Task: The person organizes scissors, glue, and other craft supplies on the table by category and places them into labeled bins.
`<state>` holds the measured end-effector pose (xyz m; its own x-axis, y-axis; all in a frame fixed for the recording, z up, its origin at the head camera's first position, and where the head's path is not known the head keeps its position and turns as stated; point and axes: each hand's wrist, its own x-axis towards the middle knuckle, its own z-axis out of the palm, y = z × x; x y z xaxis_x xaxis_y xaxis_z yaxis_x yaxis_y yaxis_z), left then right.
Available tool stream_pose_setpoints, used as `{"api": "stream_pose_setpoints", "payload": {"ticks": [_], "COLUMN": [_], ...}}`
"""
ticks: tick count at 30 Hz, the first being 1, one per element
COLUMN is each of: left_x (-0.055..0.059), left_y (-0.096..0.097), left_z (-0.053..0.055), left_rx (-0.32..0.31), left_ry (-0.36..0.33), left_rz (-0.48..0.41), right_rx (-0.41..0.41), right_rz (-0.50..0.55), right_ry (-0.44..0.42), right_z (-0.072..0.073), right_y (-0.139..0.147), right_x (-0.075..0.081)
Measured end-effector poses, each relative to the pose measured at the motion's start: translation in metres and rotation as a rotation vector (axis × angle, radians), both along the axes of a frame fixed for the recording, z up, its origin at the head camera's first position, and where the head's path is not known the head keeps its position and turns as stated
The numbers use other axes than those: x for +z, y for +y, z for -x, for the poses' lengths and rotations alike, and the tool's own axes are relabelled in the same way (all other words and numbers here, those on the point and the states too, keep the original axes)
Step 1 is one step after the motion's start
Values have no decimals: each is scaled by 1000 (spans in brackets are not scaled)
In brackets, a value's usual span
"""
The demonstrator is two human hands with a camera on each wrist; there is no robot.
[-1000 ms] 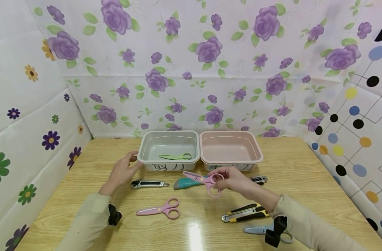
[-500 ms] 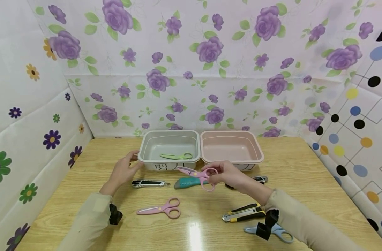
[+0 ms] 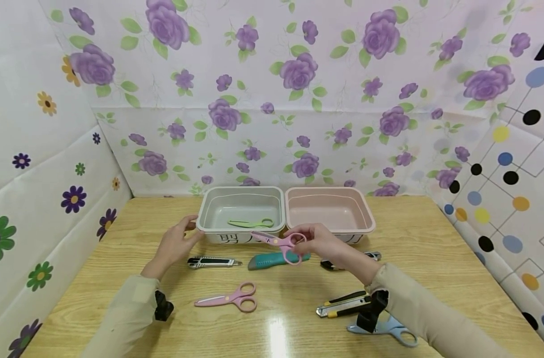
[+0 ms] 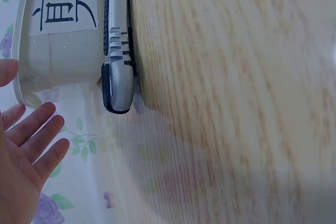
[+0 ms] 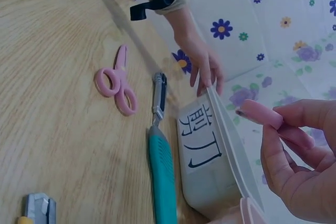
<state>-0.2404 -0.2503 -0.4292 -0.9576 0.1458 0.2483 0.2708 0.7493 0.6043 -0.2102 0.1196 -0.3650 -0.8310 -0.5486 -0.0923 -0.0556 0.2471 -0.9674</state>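
Note:
My right hand point(image 3: 314, 243) pinches a pair of pink scissors point(image 3: 272, 239) by a handle loop. Their blades point left and overlap the front rim of the grey bin point(image 3: 202, 231) in the head view. Inside that bin lies a pair of green scissors point(image 3: 251, 223). With fairly straight fingers, my left hand point(image 3: 175, 246) touches the bin's left end; the left wrist view shows its fingers point(image 4: 50, 156) spread beside the rim. Below the held scissors, a teal utility knife point(image 3: 272, 260) lies on the table. Another pair of pink scissors point(image 3: 224, 299) rests nearer the front.
A pink bin point(image 3: 330, 231) stands against the grey one's right side. Around them lie a silver-black box cutter point(image 3: 213, 262), another cutter point(image 3: 373, 255) partly behind my right wrist, a yellow-black cutter point(image 3: 343, 306) and blue scissors point(image 3: 390, 327). Patterned cloth walls enclose the table.
My right hand has carried the pink scissors left and up toward the grey bin's front rim, uncovering more of the teal knife. My left hand has stayed at the bin.

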Motion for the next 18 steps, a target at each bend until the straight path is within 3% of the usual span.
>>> {"api": "stream_pose_setpoints", "payload": {"ticks": [9,18], "left_x": [-2,-3], "left_y": [-1,-1], "left_z": [1,2], "left_rx": [1,-2], "left_ry": [1,4], "left_rz": [-1,-1], "right_rx": [-78,-96], "right_rz": [-44,7], "right_ry": [-33,-82], "right_z": [10,15], "right_y": [0,-1], "right_x": [1,1]}}
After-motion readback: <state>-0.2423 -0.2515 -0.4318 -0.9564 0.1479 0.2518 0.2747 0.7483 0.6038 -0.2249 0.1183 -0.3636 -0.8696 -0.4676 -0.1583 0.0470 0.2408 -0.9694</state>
